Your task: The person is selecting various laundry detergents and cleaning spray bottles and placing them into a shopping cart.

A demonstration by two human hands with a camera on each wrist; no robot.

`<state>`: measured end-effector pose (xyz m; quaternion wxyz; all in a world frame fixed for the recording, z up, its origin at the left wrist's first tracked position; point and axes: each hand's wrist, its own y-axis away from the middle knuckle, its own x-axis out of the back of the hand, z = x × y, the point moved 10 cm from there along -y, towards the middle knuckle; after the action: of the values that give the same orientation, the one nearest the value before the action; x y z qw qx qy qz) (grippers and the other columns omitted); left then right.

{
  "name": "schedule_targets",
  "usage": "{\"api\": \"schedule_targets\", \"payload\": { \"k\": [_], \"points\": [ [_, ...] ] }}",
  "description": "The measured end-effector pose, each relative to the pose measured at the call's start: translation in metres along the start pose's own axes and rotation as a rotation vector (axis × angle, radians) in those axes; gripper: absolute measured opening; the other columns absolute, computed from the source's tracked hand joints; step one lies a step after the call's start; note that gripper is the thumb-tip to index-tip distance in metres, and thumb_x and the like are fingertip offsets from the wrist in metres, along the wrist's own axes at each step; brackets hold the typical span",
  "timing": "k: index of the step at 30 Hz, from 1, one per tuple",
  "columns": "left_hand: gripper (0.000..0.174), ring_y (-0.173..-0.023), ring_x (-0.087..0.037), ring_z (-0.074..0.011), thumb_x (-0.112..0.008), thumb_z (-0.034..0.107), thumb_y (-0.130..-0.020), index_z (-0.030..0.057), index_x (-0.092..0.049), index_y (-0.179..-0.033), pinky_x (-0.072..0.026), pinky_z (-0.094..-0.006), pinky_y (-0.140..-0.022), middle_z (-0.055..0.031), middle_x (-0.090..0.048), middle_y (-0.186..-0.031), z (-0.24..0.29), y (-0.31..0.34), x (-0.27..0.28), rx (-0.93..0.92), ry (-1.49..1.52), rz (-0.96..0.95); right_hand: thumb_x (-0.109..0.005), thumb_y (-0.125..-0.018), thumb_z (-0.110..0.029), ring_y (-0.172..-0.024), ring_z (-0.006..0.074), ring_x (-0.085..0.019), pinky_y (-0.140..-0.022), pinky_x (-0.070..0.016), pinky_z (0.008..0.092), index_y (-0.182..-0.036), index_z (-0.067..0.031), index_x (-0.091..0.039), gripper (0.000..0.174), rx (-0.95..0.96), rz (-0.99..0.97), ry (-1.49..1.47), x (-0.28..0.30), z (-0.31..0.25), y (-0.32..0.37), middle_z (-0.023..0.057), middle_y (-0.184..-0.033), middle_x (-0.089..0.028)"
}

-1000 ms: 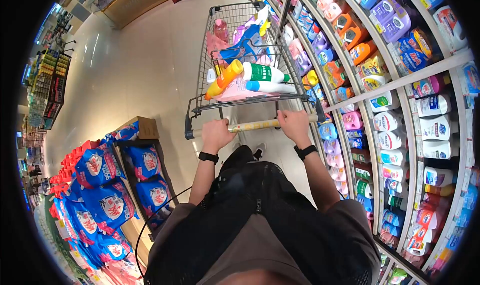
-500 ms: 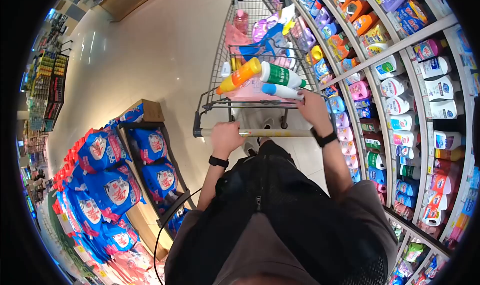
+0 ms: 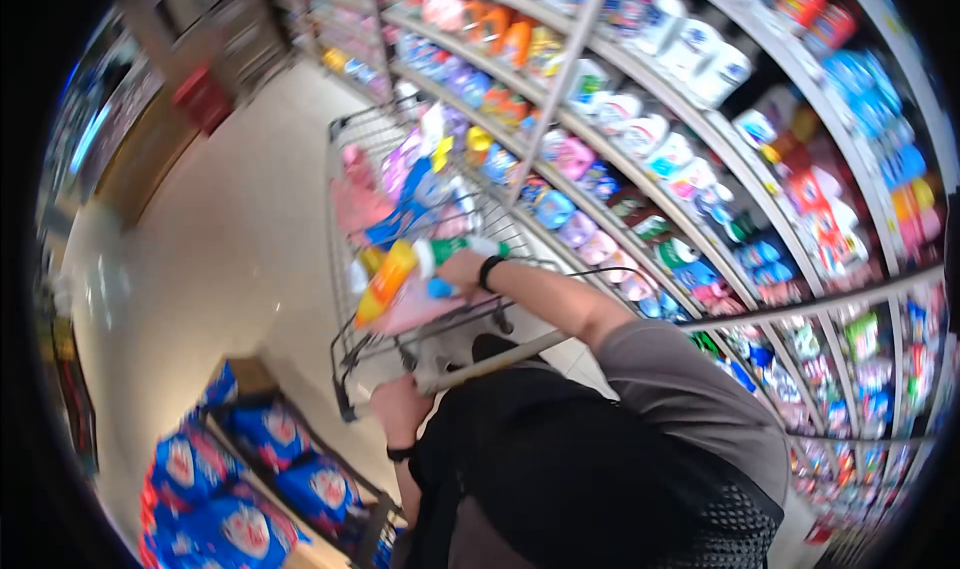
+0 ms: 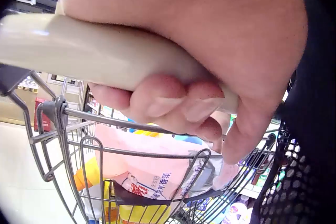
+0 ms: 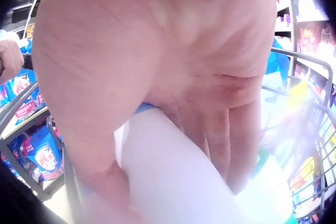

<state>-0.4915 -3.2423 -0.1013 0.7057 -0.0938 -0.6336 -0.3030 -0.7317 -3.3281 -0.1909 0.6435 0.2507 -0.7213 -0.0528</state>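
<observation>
My left hand (image 3: 400, 411) grips the cream-coloured handle (image 4: 94, 50) of a wire shopping cart (image 3: 350, 364), its fingers wrapped round the bar in the left wrist view. Inside the cart, my right hand (image 3: 462, 269) holds a white bottle (image 5: 168, 166) with a blue cap (image 3: 439, 288), thumb on one side and fingers on the other. Beside this hand lie an orange-yellow bottle (image 3: 388, 284) and a white bottle with a green label (image 3: 450, 250). A pink printed bag (image 4: 147, 161) is under the bottles. Blue packaging (image 3: 410, 204) lies farther forward in the basket.
Shelves of detergent bottles (image 3: 650, 139) run close along the cart's right side. At lower left stands a display of blue detergent bags (image 3: 240, 529) with a cardboard box (image 3: 250, 377). Pale shiny floor (image 3: 230, 259) stretches left of the cart.
My right hand has left the handle, reached into the cart and closed round the blue-capped white bottle. The left hand keeps its grip. The head view has swung to the right and blurred.
</observation>
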Motion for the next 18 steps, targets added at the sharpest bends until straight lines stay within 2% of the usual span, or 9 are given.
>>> {"api": "schedule_targets", "payload": {
  "k": [4, 8, 11, 12, 14, 15, 16, 18],
  "points": [
    [0.043, -0.074, -0.072, -0.0363, -0.081, 0.053, -0.074, 0.011, -0.075, -0.079, -0.0554, -0.046, -0.07, -0.0146, -0.073, -0.075, 0.015, 0.012, -0.011, -0.024, -0.021, 0.034, -0.087, -0.062, -0.031, -0.094, 0.0365, -0.074, -0.08, -0.0595, 0.0477, -0.11, -0.0129, -0.071, 0.054, -0.044, 0.029, 0.009, 0.003, 0.011, 0.038, 0.0144, -0.099, -0.076],
    [0.038, -0.076, -0.072, -0.0362, -0.083, 0.048, -0.069, 0.0127, -0.077, -0.082, -0.0563, -0.0459, -0.072, -0.0156, -0.073, -0.076, 0.038, 0.039, -0.017, -0.012, -0.012, 0.07, -0.086, -0.064, -0.032, -0.097, 0.0371, -0.073, -0.083, -0.0576, 0.0502, -0.116, -0.0164, -0.066, 0.058, -0.037, 0.039, -0.094, 0.028, 0.023, 0.112, 0.0144, -0.102, -0.075],
    [0.035, -0.076, -0.072, -0.0365, -0.085, 0.043, -0.066, 0.0138, -0.078, -0.084, -0.0566, -0.0456, -0.072, -0.0152, -0.073, -0.075, 0.061, 0.055, -0.02, -0.006, -0.008, 0.068, -0.085, -0.065, -0.034, -0.097, 0.0421, -0.07, -0.085, -0.0546, 0.0545, -0.116, -0.016, -0.063, 0.059, 0.088, 0.225, -0.269, 0.044, 0.031, 0.167, 0.0168, -0.1, -0.074],
    [0.034, -0.076, -0.072, -0.0365, -0.085, 0.041, -0.064, 0.0142, -0.079, -0.084, -0.0567, -0.0454, -0.072, -0.0148, -0.073, -0.075, 0.068, 0.059, -0.021, 0.019, 0.027, 0.062, -0.085, -0.065, -0.034, -0.097, 0.0421, -0.07, -0.085, -0.0546, 0.0545, -0.116, -0.016, -0.063, 0.059, 0.074, 0.244, -0.274, 0.052, 0.039, 0.193, 0.0168, -0.1, -0.074],
    [0.034, -0.076, -0.072, -0.0363, -0.086, 0.039, -0.062, 0.0147, -0.08, -0.084, -0.0568, -0.0451, -0.072, -0.0143, -0.073, -0.076, 0.08, 0.07, -0.019, 0.015, 0.002, 0.056, -0.084, -0.066, -0.033, -0.095, 0.0435, -0.069, -0.083, -0.0544, 0.054, -0.118, -0.0149, -0.061, 0.06, 0.148, 0.387, -0.417, 0.097, 0.033, 0.262, 0.0172, -0.099, -0.073],
    [0.034, -0.076, -0.072, -0.036, -0.086, 0.038, -0.06, 0.0151, -0.08, -0.084, -0.0569, -0.0449, -0.072, -0.0138, -0.074, -0.077, 0.081, 0.081, -0.02, 0.044, -0.008, 0.036, -0.083, -0.067, -0.025, -0.089, 0.0437, -0.068, -0.076, -0.0521, 0.0525, -0.118, -0.0108, -0.057, 0.059, 0.209, 0.468, -0.51, 0.111, 0.03, 0.295, 0.0176, -0.096, -0.071],
    [0.034, -0.076, -0.072, -0.036, -0.086, 0.038, -0.06, 0.0151, -0.08, -0.084, -0.0569, -0.0449, -0.072, -0.0138, -0.074, -0.077, 0.087, 0.085, -0.021, 0.042, -0.024, 0.032, -0.083, -0.067, -0.025, -0.089, 0.0437, -0.068, -0.076, -0.0521, 0.0525, -0.118, -0.0108, -0.057, 0.059, 0.208, 0.479, -0.522, 0.124, 0.031, 0.326, 0.0176, -0.096, -0.071],
    [0.035, -0.077, -0.072, -0.0349, -0.087, 0.039, -0.06, 0.017, -0.082, -0.086, -0.0573, -0.0443, -0.073, -0.0117, -0.075, -0.08, 0.096, 0.088, -0.027, 0.044, 0.002, -0.005, -0.082, -0.07, -0.023, -0.092, 0.0412, -0.07, -0.079, -0.0549, 0.0495, -0.123, -0.0117, -0.058, 0.06, 0.122, 0.625, -0.655, 0.16, 0.051, 0.395, 0.0153, -0.096, -0.072]
  ]
}}
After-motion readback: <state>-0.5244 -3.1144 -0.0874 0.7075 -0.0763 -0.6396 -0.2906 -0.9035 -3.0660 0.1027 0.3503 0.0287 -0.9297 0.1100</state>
